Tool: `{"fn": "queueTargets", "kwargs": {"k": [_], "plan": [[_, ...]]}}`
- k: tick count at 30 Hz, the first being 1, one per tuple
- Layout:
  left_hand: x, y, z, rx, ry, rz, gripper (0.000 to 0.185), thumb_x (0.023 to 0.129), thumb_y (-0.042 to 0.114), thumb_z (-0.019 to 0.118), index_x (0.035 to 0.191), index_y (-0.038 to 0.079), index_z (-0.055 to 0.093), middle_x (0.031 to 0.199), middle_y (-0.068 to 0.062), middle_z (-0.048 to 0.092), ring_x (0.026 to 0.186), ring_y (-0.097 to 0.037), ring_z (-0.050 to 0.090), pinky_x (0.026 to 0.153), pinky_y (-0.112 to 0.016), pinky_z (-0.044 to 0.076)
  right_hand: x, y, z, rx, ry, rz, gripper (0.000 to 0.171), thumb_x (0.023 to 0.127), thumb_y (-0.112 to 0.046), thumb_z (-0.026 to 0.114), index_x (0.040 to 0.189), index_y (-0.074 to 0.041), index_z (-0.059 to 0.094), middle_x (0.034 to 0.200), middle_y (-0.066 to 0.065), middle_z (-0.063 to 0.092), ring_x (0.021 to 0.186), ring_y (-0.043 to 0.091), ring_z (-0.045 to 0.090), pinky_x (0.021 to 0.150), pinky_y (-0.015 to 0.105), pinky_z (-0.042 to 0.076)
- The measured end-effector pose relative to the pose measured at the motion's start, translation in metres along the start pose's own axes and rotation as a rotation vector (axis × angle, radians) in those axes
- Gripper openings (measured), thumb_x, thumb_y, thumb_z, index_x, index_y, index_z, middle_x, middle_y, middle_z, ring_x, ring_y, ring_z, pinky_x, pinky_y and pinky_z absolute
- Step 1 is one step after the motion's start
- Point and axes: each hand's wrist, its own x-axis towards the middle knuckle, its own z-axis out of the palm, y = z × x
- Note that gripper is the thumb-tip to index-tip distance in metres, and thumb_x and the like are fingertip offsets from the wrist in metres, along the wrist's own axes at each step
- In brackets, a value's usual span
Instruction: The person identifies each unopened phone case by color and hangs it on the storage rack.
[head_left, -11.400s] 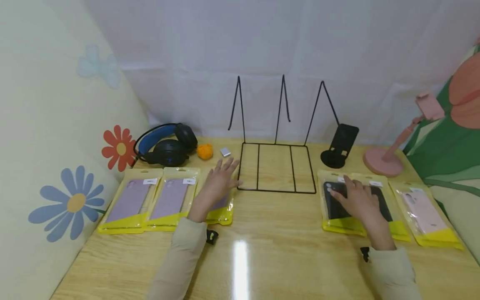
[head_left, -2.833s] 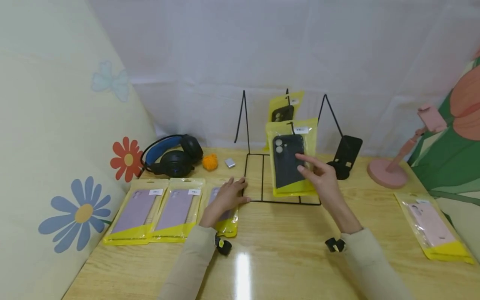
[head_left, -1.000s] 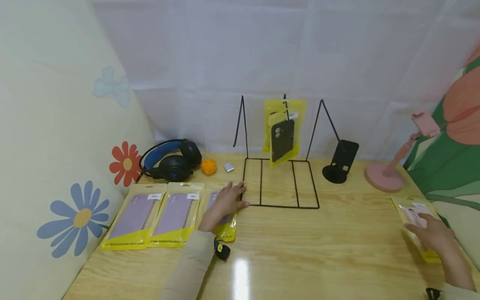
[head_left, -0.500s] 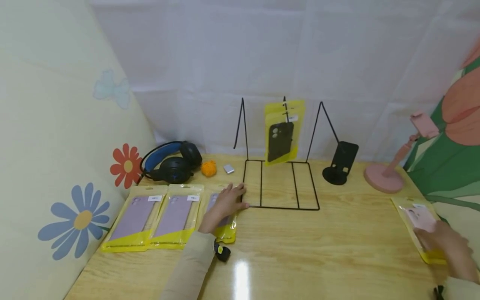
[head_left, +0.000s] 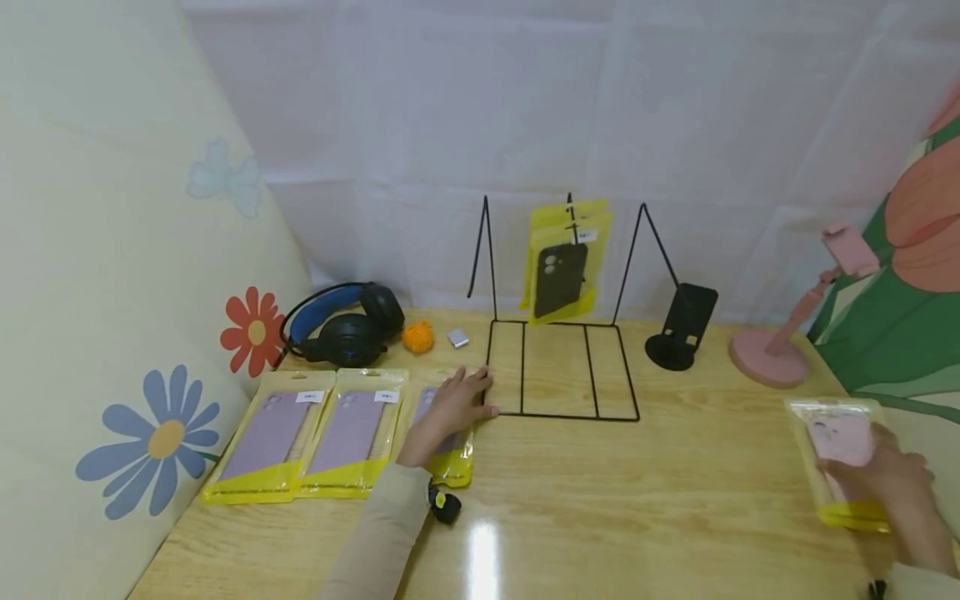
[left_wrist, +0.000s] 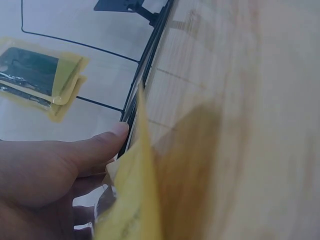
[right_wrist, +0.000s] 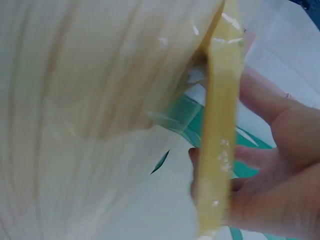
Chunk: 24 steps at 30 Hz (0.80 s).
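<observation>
My right hand (head_left: 881, 477) at the table's far right grips a yellow-edged package with a pink phone case (head_left: 838, 437), its top raised off the table. In the right wrist view the package edge (right_wrist: 220, 125) is pinched between thumb and fingers (right_wrist: 272, 107). My left hand (head_left: 450, 407) lies flat on a purple-case package (head_left: 452, 463), its fingertips at the black wire rack's (head_left: 628, 258) base. In the left wrist view the thumb (left_wrist: 100, 145) lies beside that package's edge (left_wrist: 135, 200). Two black-case packages (head_left: 561, 275) hang on the rack's middle hook.
Two more purple-case packages (head_left: 270, 429) (head_left: 352, 425) lie left of my left hand. At the back stand headphones (head_left: 341, 321), an orange ball (head_left: 417, 336), a small silver item (head_left: 457, 337), a black phone stand (head_left: 682, 321) and a pink stand (head_left: 780, 350).
My right hand moved from the hung black cases to the far right, took hold of the pink-case package and raised it. The left hand stayed put.
</observation>
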Motion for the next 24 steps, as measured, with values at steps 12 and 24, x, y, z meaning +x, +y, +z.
{"fn": "queueTargets", "kwargs": {"k": [12, 24], "plan": [[0.0, 0.001, 0.0, -0.001, 0.004, -0.006, 0.062, 0.091, 0.034, 0.065, 0.142, 0.003, 0.046, 0.154, -0.014, 0.032, 0.141, -0.045, 0.019, 0.113, -0.057, 0.019, -0.013, -0.027, 0.005, 0.3, 0.249, -0.538, 0.065, 0.091, 0.005, 0.059, 0.148, 0.002, 0.029, 0.116, 0.035, 0.055, 0.08, -0.002, 0.054, 0.057, 0.01, 0.04], [0.002, 0.0, 0.001, -0.008, -0.001, -0.018, 0.063, 0.092, 0.035, 0.064, 0.144, 0.004, 0.045, 0.155, -0.012, 0.03, 0.143, -0.043, 0.016, 0.114, -0.056, 0.016, -0.04, -0.08, 0.016, 0.607, 0.262, -0.46, 0.041, 0.091, -0.012, 0.068, 0.131, -0.011, 0.062, 0.115, -0.038, 0.052, 0.097, -0.018, 0.048, 0.077, -0.001, 0.039]]}}
